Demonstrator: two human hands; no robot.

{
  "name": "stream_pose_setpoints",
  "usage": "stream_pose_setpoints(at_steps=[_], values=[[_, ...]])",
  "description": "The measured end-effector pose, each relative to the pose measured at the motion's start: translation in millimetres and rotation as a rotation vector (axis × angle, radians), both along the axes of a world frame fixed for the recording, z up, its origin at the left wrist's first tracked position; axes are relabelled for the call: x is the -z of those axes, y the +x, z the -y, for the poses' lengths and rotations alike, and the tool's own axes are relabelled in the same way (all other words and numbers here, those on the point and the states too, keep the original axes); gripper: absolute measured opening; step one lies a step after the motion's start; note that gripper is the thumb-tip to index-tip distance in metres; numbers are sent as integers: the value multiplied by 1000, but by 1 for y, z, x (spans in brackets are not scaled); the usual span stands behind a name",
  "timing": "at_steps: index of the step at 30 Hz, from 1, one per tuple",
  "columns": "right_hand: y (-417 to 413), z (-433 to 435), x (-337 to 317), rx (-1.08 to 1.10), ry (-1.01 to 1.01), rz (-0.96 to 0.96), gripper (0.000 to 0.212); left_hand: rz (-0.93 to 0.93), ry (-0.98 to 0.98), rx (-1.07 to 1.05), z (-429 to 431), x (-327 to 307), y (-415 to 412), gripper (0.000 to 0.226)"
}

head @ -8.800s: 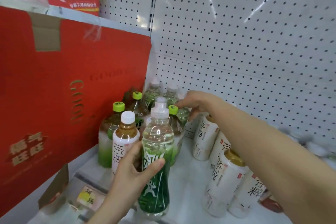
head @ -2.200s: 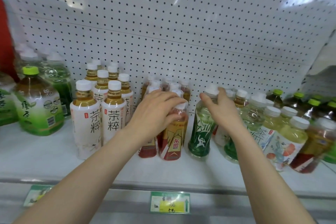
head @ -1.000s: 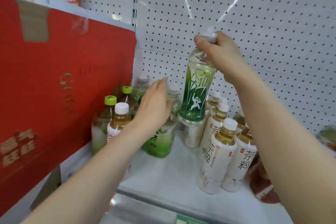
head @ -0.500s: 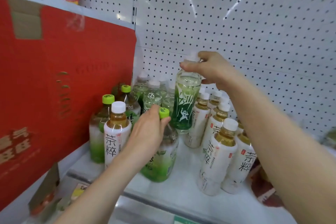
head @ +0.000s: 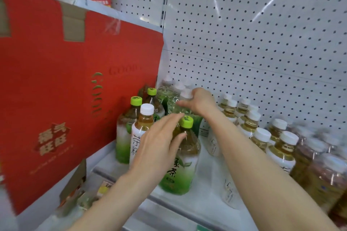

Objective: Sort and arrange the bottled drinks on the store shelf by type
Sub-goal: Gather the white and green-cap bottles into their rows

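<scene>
Clear bottle (head: 185, 94) largely hidden behind hands (head: 199, 101) (head: 159, 142)

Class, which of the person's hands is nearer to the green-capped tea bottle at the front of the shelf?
Left. The left hand is right beside the green-capped tea bottle, fingers at its neck; the right hand is farther back, holding a white-capped bottle.

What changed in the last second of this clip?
The right hand lowered the clear green-labelled plastic bottle from mid-air into the back group beside the red cardboard box, still gripping its neck. The left hand let go of the green-capped tea bottle; its fingers now lie straight against it. The white-capped tea bottles stayed put.
</scene>
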State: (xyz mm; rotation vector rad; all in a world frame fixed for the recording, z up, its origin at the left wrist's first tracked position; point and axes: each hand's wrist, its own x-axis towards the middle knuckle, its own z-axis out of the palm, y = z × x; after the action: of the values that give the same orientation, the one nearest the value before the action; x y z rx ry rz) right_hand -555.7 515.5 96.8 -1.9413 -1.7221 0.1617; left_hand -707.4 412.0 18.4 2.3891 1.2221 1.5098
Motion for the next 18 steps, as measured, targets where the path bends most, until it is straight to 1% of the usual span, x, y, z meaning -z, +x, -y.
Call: stream_pose_setpoints(at_steps=[2,3,5,7,8,10,12,13,15,18], values=[[1,-2,-4,-21,-39,43,71,110,151,-55,-2,6,-16,38],[1,1,-6,-33,-38,55,73,156,178,-104,-6,9,-25,39],[1,15,-8,-61,71,22,73,216,103,-175,-15,13,-42,46],[3,38,-3,-123,233,-131,60,255,-65,-140,-23,18,-54,53],[3,52,2,-171,259,-233,55,275,-137,-99,-25,21,-57,51],[0,77,22,-267,218,-358,52,275,-185,-67,-27,24,-57,41],[-4,94,52,-312,179,-410,51,260,-175,-75,-28,26,-58,36],[-6,99,68,-319,171,-436,53,257,-181,-76,-29,27,-58,38],[-9,107,97,-292,188,-503,65,244,-227,-59,-27,32,-57,45],[-7,114,123,-244,240,-559,78,240,-295,9,-19,45,-54,63]])
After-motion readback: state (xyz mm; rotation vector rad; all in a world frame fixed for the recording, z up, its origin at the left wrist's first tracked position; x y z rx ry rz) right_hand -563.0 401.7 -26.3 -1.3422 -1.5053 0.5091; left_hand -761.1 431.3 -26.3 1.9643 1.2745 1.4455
